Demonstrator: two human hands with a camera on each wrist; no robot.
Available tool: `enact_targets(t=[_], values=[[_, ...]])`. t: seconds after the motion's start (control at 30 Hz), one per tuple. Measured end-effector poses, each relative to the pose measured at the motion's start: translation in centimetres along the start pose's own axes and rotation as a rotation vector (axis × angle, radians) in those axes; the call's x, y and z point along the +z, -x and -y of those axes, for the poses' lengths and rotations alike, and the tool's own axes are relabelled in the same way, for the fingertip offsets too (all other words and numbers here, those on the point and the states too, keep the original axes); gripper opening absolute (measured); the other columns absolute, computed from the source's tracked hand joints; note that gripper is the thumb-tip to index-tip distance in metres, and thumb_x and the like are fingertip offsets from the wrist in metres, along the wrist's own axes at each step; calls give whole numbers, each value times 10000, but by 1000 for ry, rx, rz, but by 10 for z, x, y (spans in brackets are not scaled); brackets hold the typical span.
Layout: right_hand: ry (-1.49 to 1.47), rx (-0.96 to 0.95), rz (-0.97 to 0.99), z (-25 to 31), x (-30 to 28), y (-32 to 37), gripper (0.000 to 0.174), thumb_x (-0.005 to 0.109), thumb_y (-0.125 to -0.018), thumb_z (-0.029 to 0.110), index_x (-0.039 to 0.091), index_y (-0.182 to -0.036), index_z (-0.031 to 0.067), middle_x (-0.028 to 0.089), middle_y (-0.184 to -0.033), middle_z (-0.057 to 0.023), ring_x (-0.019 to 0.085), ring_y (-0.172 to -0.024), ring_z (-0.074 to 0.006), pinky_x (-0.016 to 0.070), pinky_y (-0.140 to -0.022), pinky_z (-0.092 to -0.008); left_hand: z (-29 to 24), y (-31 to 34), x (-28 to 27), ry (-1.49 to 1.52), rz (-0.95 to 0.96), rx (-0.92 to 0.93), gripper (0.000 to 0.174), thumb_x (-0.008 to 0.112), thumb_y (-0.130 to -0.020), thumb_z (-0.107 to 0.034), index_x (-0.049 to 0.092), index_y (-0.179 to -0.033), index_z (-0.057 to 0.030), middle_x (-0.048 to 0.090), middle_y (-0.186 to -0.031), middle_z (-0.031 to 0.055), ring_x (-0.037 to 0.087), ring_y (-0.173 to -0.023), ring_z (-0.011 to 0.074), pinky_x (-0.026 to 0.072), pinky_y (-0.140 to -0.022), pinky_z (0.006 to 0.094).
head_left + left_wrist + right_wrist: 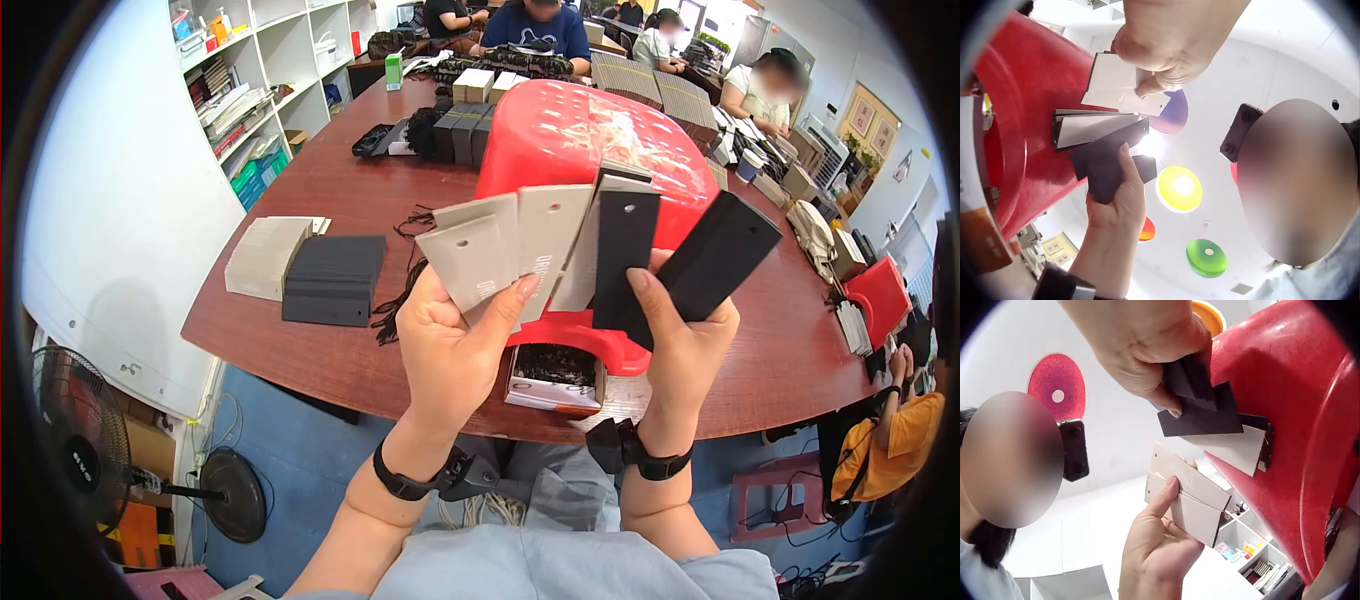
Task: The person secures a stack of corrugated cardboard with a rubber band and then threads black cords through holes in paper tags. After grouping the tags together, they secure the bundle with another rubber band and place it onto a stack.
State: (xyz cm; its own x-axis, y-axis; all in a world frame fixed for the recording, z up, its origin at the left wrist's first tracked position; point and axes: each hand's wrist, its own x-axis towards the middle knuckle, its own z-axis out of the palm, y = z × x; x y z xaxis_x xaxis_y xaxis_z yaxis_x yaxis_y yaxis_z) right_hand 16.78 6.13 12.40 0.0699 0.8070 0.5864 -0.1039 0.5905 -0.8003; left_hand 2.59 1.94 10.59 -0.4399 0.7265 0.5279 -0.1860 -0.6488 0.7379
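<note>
My left hand (447,345) pinches a fan of light grey hang tags (475,250) between thumb and fingers. Each has a punched hole and some carry printed lettering. A stack of black hang tags (722,255) is gripped in my right hand (690,335), with its thumb on a black tag (626,250). Between the hands, grey tags and black ones overlap in front of an upturned red plastic stool (600,130). In the left wrist view, a pale tag (1116,84) is under the left thumb; in the right wrist view, black tags (1200,412) fill the right hand.
On the brown table (330,190), a grey tag stack (268,258) lies beside a black tag stack (335,280) at left. A small box (555,385) with dark cords sits under the stool's edge. Other people work behind; a fan (85,450) stands at lower left.
</note>
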Motion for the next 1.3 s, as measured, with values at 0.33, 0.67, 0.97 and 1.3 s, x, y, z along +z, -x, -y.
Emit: enact_targets(t=[0.33,0.67,0.97,1.3], values=[[20,19,-6,-7,-2,-4,147,671,-720,-1,624,-858,-25,628,-771,-42,555,-684,-64,438,-621,-191,6,-3,2,54,31,-3,214,597,-784,8,538,-987,40,617,-930,96,575,-831,104,460,-735,235],[3,20,-1,-10,-1,-9,153,664,-727,-2,617,-872,-17,629,-773,-40,563,-703,-68,447,-639,-202,22,-8,20,-16,111,-111,204,602,-792,-30,548,-980,29,624,-907,76,566,-819,82,453,-713,222],[-20,22,-114,-5,-26,-1,76,613,-755,-24,560,-802,-52,628,-730,-104,612,-679,-156,488,-636,-249,15,-3,-6,-3,-151,-58,151,558,-799,20,566,-950,31,602,-920,94,572,-808,127,487,-740,288],[26,87,132,8,-12,8,265,701,-641,-71,542,-852,-59,620,-733,-90,591,-676,-104,491,-607,-222,2,-2,-3,43,-30,-22,271,594,-742,94,478,-982,48,605,-926,126,596,-835,141,496,-730,259]])
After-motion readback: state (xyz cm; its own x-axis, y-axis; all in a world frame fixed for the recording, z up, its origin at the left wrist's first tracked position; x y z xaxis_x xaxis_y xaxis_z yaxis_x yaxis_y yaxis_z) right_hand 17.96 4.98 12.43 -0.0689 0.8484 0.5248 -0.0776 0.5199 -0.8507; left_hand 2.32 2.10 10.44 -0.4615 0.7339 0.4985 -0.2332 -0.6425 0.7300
